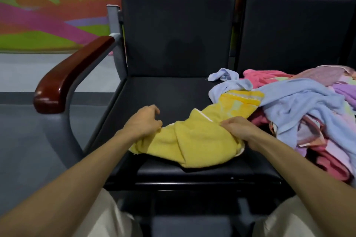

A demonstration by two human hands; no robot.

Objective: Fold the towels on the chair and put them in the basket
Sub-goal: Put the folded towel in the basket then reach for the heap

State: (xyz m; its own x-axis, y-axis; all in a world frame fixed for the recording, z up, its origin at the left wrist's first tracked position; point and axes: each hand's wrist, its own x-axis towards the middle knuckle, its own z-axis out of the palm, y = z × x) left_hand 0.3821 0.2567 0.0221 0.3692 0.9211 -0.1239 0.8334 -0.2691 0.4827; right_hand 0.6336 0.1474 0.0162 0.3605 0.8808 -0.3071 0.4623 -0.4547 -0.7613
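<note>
A crumpled yellow towel [194,140] lies on the black chair seat [163,92], its far end running up to the right toward a heap. My left hand [144,121] pinches the towel's left edge with curled fingers. My right hand [240,129] grips the towel's right side. A pile of unfolded towels [300,106], light blue, pink and purple, covers the neighbouring seat on the right. No basket is in view.
A wooden armrest [71,75] on a grey metal frame stands at the left of the seat. The chair's black backrest [177,32] rises behind. Grey floor [28,140] and a colourful wall mural [48,9] lie to the left.
</note>
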